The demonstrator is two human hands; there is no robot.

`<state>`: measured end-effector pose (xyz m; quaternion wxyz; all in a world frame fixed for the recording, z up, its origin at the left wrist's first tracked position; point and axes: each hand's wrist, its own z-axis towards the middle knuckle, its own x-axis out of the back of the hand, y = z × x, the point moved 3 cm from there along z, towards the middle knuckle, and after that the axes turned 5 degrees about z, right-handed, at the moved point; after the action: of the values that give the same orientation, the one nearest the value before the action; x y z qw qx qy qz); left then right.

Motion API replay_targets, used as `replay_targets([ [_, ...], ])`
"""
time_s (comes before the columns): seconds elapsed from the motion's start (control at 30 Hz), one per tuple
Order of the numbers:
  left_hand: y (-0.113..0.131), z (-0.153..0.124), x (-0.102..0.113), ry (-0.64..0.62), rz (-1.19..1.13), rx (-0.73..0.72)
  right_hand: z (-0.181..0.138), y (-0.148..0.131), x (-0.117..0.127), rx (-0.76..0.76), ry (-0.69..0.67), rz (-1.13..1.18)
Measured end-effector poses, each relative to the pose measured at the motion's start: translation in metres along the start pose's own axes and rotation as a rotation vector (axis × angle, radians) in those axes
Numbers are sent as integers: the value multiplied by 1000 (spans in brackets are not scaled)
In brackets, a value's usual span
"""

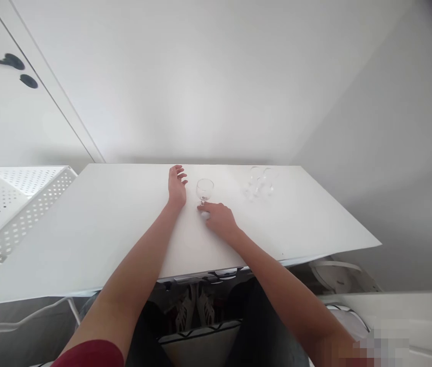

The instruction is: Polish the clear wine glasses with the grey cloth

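Observation:
A clear stemmed glass (pixel 204 187) stands upright near the middle of the white table (pixel 124 224). My right hand (pixel 221 218) is closed at its stem and foot, index finger across the front of the stem. Beneath those fingers a pale round patch shows, perhaps the glass's foot; I cannot make it out clearly. My left hand (pixel 177 187) is to the left of the glass, apart from it, with fingers loosely bent and separated and nothing in them.
More clear glassware (pixel 260 184) stands at the right rear of the table, its outlines faint. Behind the table rises a white wall (pixel 200 81). A perforated white rack (pixel 28 214) is at the left, below a door with a black handle (pixel 9 61). A white stool (pixel 338 275) is at the lower right.

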<state>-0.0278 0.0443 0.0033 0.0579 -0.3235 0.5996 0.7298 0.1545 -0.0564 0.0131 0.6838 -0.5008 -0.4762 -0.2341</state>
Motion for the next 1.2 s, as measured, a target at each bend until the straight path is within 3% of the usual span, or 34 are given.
replay_targets([
  [0.37, -3, -3, 0, -31, 26, 41, -111, 90, 46, -307, 78, -27],
  [0.57, 1, -8, -5, -60, 9, 60, -149, 149, 67, -364, 254, -7],
  [0.63, 4, -11, -7, -134, -27, 67, -149, 157, 70, -402, 264, -26],
  [0.77, 7, -17, -14, -411, -99, 131, -140, 158, 74, -473, 253, -87],
  [0.97, -4, -31, -22, -732, 89, 297, -135, 159, 72, -487, 298, -85],
  [1.2, -10, -41, -25, -997, 250, 305, -132, 163, 72, -518, 271, -138],
])
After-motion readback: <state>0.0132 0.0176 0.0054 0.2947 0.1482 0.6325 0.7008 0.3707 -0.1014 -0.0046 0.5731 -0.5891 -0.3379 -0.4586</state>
